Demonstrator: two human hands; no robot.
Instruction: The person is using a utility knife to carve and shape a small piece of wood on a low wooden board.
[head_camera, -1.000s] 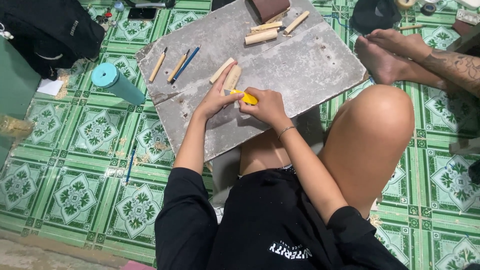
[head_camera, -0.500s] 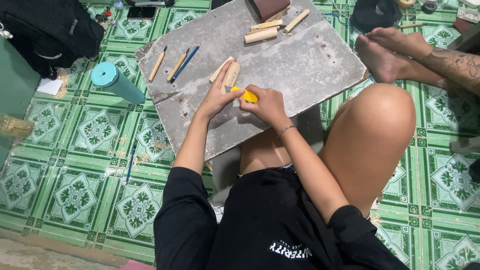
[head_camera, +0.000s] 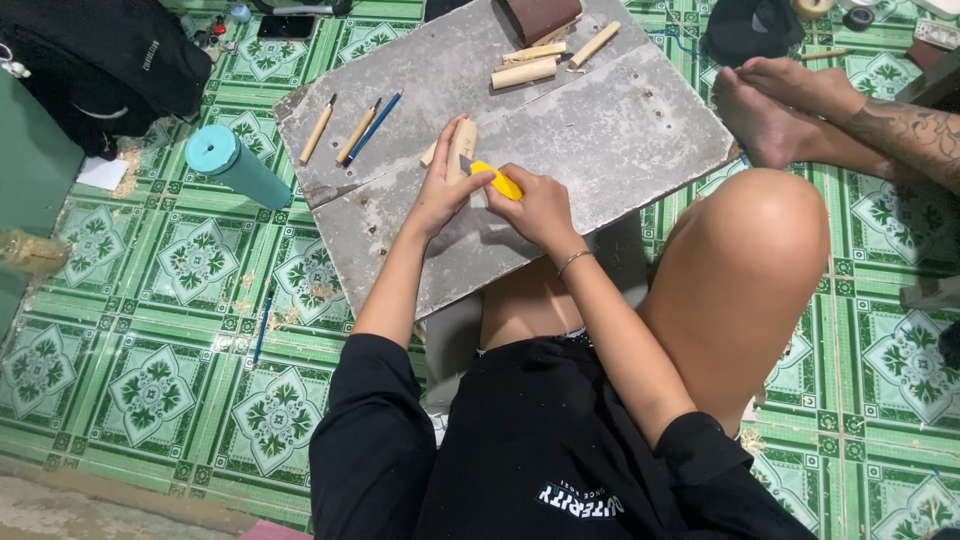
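Left hand (head_camera: 440, 195) pins a pale wooden stick (head_camera: 461, 148) flat on the grey board (head_camera: 600, 150), fingers closed around its near end. Its long axis runs nearly straight away from the person, tipped slightly right. Right hand (head_camera: 540, 205) grips a yellow utility knife (head_camera: 497, 180), blade end touching the smooth, light tan stick. Bare board lies to the right; three carving tools (head_camera: 355, 128) lie left.

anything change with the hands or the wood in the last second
Almost nothing. The left hand still steadies the wooden piece on the grey board; the right hand still grips the yellow knife against it. The tools alongside have not moved.
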